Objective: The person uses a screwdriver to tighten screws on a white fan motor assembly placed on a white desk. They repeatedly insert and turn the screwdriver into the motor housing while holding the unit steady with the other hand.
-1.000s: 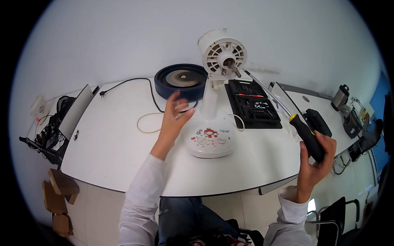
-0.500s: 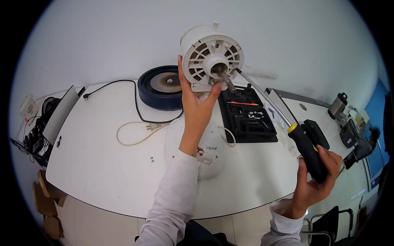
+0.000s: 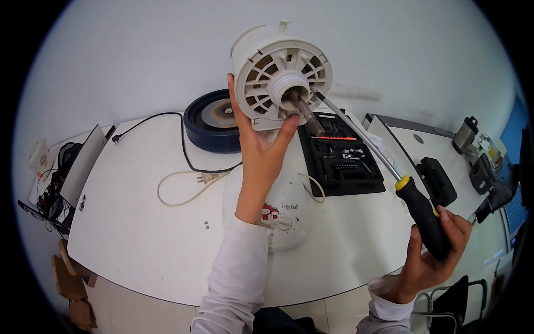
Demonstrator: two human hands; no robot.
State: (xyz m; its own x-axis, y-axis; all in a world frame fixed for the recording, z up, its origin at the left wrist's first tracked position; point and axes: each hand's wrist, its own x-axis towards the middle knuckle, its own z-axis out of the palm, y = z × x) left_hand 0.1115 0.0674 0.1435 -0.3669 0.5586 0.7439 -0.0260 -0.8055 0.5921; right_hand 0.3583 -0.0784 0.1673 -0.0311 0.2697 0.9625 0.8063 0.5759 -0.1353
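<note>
Up at 12 o'clock over the table (image 3: 139, 234), the left hand (image 3: 261, 147) is raised palm-up on an outstretched arm, fingers and thumb clasping the rim of a white vented motor housing (image 3: 278, 72) whose shaft points toward the camera. Below it lies a white fan base (image 3: 289, 214); a black bit case (image 3: 342, 156) sits at 2 o'clock. At 4 o'clock the right hand (image 3: 431, 253) is clenched around the black handle of a long screwdriver (image 3: 389, 170), its tip reaching the housing's hub.
</note>
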